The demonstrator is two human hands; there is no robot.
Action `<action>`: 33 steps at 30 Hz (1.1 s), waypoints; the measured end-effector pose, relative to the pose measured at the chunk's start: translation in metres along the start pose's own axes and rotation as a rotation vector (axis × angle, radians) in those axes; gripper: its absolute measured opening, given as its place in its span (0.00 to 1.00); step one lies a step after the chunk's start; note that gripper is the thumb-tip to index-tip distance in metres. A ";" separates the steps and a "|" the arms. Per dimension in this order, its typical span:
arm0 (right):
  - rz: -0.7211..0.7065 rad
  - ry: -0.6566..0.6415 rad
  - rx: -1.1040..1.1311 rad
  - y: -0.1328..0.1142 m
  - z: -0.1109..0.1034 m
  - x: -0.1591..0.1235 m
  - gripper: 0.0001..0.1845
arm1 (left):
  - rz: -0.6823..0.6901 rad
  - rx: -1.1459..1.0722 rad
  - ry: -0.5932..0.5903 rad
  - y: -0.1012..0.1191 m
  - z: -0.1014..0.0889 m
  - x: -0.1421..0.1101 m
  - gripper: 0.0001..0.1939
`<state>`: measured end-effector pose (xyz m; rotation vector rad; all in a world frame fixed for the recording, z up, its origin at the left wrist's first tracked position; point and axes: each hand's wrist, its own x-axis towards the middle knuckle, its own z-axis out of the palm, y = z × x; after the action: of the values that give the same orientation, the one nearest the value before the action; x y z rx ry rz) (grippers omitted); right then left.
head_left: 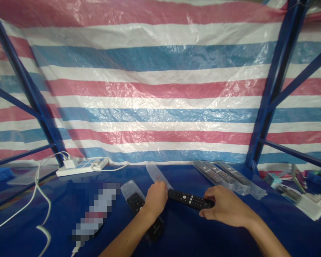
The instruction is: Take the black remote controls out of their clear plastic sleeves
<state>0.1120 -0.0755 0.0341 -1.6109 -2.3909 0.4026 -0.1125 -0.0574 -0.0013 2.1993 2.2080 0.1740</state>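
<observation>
A black remote control (188,200) with several buttons is held nearly level just above the blue table, its left end a little higher. My right hand (227,205) pinches its right end between thumb and fingers. Closed at the other end is my left hand (156,200), with the remote's tip against its fingers. A clear plastic sleeve (157,175) stretches away behind that fist; whether the fingers also grip it is hidden. Under my left forearm lies another remote (135,202), partly covered, with a clear sleeve (130,187) around its far end.
Several bagged remotes (216,175) lie at the back right of the blue table (182,232). A white power strip (82,166) with cables stands back left. A blurred-out object (96,210) lies left. White boxed items (310,205) sit far right. Blue metal posts (274,89) frame a striped sheet (160,85).
</observation>
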 end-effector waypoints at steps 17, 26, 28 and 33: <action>0.027 0.052 -0.064 -0.013 0.025 0.011 0.10 | 0.134 -0.020 0.037 -0.001 0.008 -0.004 0.16; 0.021 0.108 -0.060 -0.023 0.047 0.022 0.10 | 0.291 -0.071 0.007 0.020 0.007 -0.020 0.16; 0.046 0.124 -0.049 -0.026 0.052 0.024 0.10 | 0.322 -0.098 0.006 0.024 0.008 -0.023 0.14; -0.056 0.085 0.103 -0.016 0.046 0.026 0.14 | 0.283 -0.192 0.080 0.021 0.010 -0.022 0.15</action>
<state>0.0727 -0.0619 -0.0026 -1.4841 -2.3074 0.4302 -0.0902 -0.0786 -0.0108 2.4192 1.8133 0.4653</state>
